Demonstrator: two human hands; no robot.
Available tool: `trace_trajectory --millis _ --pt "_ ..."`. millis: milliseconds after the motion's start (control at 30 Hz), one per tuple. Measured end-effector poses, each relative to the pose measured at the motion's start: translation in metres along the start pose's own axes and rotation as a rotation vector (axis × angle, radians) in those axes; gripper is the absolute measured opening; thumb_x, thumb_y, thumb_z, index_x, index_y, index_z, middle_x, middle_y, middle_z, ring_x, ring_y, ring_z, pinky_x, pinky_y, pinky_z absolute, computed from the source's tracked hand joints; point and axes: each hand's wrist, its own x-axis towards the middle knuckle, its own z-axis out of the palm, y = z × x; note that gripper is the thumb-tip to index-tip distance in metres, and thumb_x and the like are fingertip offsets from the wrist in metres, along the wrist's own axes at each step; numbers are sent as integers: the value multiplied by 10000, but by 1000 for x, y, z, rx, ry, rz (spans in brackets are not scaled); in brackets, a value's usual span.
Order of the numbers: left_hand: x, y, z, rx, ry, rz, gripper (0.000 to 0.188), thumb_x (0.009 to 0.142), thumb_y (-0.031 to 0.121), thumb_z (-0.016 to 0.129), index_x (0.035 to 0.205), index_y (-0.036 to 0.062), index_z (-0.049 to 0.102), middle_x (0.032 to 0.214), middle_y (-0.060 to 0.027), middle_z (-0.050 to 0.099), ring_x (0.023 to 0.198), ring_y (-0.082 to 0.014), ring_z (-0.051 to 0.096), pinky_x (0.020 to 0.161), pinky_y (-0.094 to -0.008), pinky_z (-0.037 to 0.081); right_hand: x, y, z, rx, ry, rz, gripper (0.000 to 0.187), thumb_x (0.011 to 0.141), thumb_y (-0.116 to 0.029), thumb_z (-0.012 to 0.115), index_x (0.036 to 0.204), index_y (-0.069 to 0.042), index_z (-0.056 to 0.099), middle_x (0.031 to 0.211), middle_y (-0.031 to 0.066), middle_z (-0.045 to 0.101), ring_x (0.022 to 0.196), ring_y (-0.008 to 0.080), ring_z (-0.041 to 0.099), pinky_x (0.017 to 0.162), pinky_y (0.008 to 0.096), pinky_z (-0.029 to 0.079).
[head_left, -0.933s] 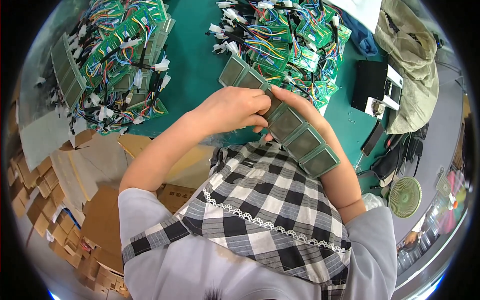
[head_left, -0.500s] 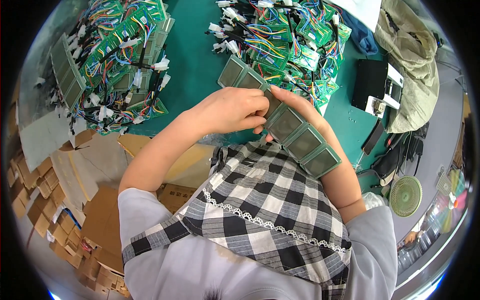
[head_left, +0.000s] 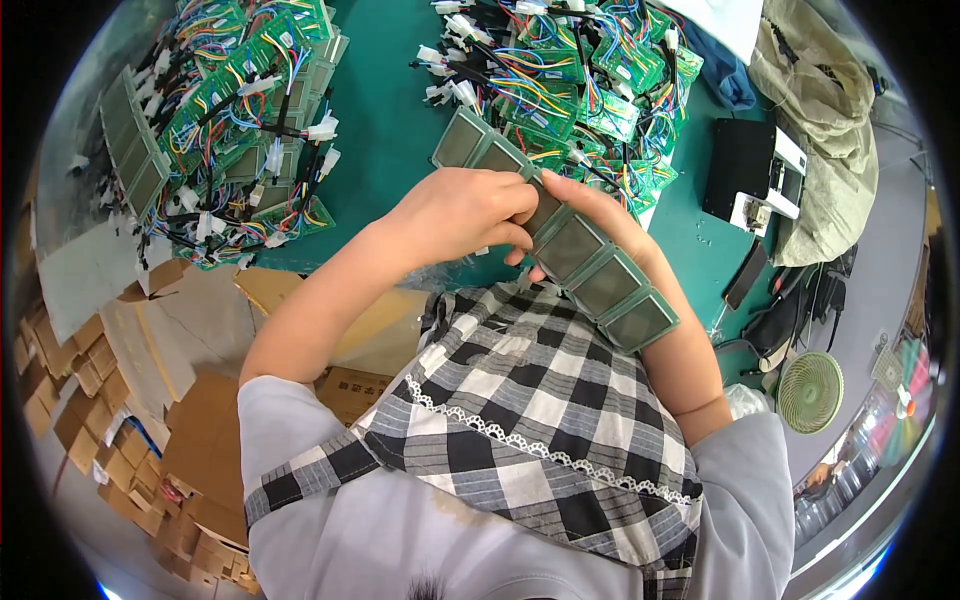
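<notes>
A long green circuit board with several grey display screens [head_left: 608,283] slants across the front of my body, its screens facing up. My right hand [head_left: 597,213] is closed round the middle of this board, with the thumb along its far edge and fingertips showing at the near edge. At the board's middle, my left hand [head_left: 470,212] has its fingers curled and thumb drawn in, touching a screen. What the left fingertips pinch, if anything, is hidden.
Wired green boards with white connectors lie piled at the left [head_left: 240,110] and beyond my hands [head_left: 560,90]. At right are a black-and-white device [head_left: 750,170], a beige cloth [head_left: 825,120] and a green round fan [head_left: 810,392]. Cardboard boxes [head_left: 205,450] stand lower left.
The display board has shifted slightly up and left. My left hand has lifted a little, its thumb drawing in toward the fingers. The right hand keeps its hold.
</notes>
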Motion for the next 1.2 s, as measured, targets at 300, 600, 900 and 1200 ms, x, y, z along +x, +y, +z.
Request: trace_trajectory --millis 300,600,900,1200 --pt "-49 -26 13 703 467 154 195 709 158 708 870 136 601 893 6 549 891 -194 589 753 -353 462 -4 -4 -20 86 85 -105 477 1003 -426 511 1269 -35 575 1074 120 673 835 231 710 616 328 601" --pt "-12 -7 32 244 36 204 264 788 349 738 850 133 600 834 -6 541 805 -199 565 710 -343 435 5 -1 -18 174 63 -151 481 985 -435 552 1282 -58 581 1079 117 675 874 256 703 684 372 602" --pt "21 10 30 136 109 326 334 715 333 773 794 115 533 773 -24 483 735 -209 582 647 -357 484 16 4 -13 329 90 -62 333 992 -370 571 1171 -100 652 981 63 701 753 157 668 614 342 550" --pt "16 20 29 -66 191 120 350 783 349 769 742 96 531 711 -38 517 653 -237 572 598 -360 460 8 8 -3 231 85 -149 419 1004 -371 560 1305 -81 593 1097 45 666 936 123 635 774 281 524"
